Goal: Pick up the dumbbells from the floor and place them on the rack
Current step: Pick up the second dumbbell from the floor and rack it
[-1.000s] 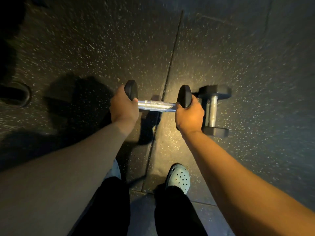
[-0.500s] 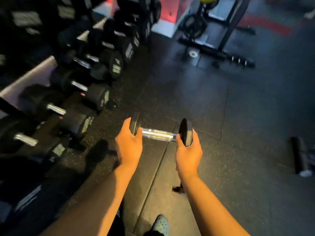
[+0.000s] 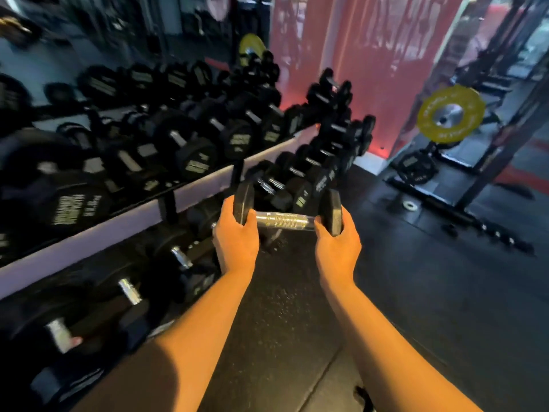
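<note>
I hold a small black dumbbell (image 3: 285, 220) with a knurled chrome handle level in front of me, above the floor. My left hand (image 3: 236, 239) grips its left head and my right hand (image 3: 337, 246) grips its right head. The dumbbell rack (image 3: 124, 227) runs along my left, two tiers deep, with a pale front rail. Several black dumbbells lie on both tiers. The held dumbbell hangs just right of the rack's lower tier, near its far end.
A smaller rack of dumbbells (image 3: 335, 123) stands beyond the long one, against a red wall (image 3: 371, 55). A squat frame with a yellow weight plate (image 3: 450, 114) stands at the right. Black rubber floor (image 3: 430, 292) stretches ahead and to the right.
The dumbbell has been lifted off the floor and carried towards the rack. My view has swung up from the floor to the rack; the second dumbbell on the floor is out of sight.
</note>
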